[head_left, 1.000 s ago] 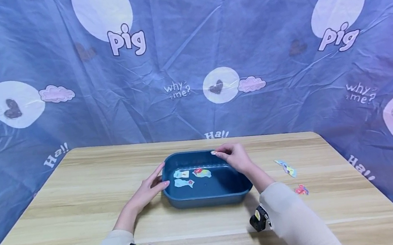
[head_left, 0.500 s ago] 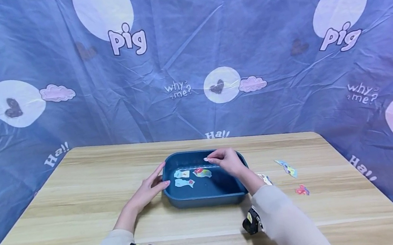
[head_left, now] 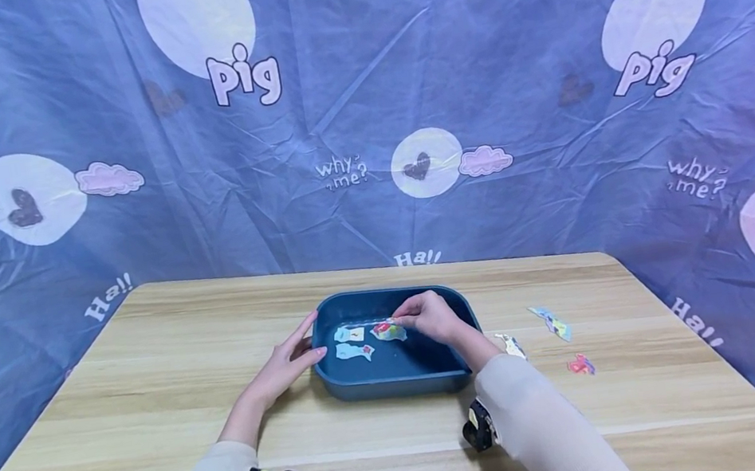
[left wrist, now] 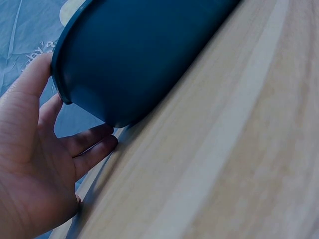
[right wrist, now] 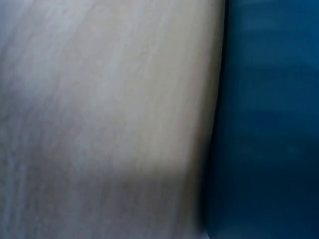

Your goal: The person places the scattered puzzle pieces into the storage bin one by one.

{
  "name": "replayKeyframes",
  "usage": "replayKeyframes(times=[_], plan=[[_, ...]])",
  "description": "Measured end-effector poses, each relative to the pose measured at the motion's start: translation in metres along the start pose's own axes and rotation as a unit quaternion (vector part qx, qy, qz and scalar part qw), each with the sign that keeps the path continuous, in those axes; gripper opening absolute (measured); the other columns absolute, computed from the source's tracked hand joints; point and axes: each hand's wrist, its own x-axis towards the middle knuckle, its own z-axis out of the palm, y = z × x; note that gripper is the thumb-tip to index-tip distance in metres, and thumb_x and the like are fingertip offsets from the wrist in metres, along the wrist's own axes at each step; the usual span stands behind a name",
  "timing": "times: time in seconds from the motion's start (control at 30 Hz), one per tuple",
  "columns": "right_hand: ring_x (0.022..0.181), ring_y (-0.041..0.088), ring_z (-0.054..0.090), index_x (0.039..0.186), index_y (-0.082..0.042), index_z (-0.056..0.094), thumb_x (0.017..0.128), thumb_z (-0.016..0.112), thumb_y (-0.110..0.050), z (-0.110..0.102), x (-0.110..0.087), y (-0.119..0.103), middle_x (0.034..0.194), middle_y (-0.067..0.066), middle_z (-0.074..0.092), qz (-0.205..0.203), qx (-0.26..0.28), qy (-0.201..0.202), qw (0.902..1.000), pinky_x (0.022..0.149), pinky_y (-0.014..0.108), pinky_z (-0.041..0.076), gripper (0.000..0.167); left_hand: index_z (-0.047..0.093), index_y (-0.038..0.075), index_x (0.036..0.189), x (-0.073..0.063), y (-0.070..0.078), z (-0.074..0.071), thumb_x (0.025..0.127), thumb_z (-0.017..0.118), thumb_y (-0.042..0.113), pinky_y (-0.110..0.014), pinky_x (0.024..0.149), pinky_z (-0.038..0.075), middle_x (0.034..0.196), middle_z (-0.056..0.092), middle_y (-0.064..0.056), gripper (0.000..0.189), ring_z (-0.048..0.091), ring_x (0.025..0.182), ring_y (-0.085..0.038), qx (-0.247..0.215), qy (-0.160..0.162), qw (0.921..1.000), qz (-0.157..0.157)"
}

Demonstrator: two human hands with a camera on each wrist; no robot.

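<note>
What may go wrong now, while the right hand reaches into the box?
Anything released here might cover the red and yellow piece, since the right hand appears close to it, over the box.

The right sleeve looks near the pale piece on the table, and may brush it.

The left hand holds only one end, so a bump opposite might turn the box.

tub (head_left: 399, 387) on table (head_left: 151, 380), cutouts (head_left: 353, 351) inside and right

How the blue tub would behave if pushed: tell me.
The tub would likely slide, not tip, being wide and low. It seems stiff, unbent where the left hand touches it. That hand may steady it.
</note>
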Motion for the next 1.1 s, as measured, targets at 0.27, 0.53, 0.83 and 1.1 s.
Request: replayKeyframes(times=[0.27,0.53,0.83,1.1], plan=[[0.064,0.009,0.056,0.077,0.000,0.068,0.075,0.065,-0.004,0.004,0.002,-0.003,0.071,0.006,0.064,0.019,-0.027,-0.017,0.9993,0.058,0.023,0.046,0.005,0.017,0.016,0.139,0.000,0.000,-0.001,0.086,0.054,0.022,-0.044,0.095,0.025,0.129,0.035,-0.024,0.065,0.033,0.118,-0.031,-0.001,-0.002,1.0000,-0.001],[0.060,0.010,0.055,0.075,0.000,0.068,0.074,0.066,-0.002,0.010,0.003,0.001,0.069,0.005,0.064,0.023,-0.027,-0.038,0.9986,0.053,0.021,0.044,0.004,0.017,0.016,0.139,0.000,0.000,-0.001,0.087,0.052,0.018,-0.044,0.096,0.024,0.128,0.035,-0.024,0.063,0.033,0.118,-0.031,0.002,0.002,1.0000,-0.006],[0.062,0.006,0.055,0.076,-0.001,0.068,0.073,0.067,-0.003,0.014,0.003,-0.001,0.071,0.004,0.065,0.007,-0.017,-0.065,0.9978,0.055,0.020,0.044,0.004,0.018,0.015,0.139,0.001,-0.001,-0.001,0.086,0.054,0.020,-0.042,0.094,0.027,0.124,0.040,-0.025,0.064,0.036,0.116,-0.030,0.009,0.004,0.9999,0.005],[0.071,0.006,0.057,0.076,-0.005,0.069,0.073,0.068,-0.008,0.017,0.002,0.001,0.075,0.001,0.065,-0.014,-0.047,-0.078,0.9957,0.062,0.021,0.044,0.005,0.018,0.015,0.139,0.002,0.000,0.001,0.087,0.053,0.017,-0.042,0.094,0.027,0.124,0.039,-0.025,0.063,0.036,0.116,-0.030,0.008,0.004,1.0000,0.001]])
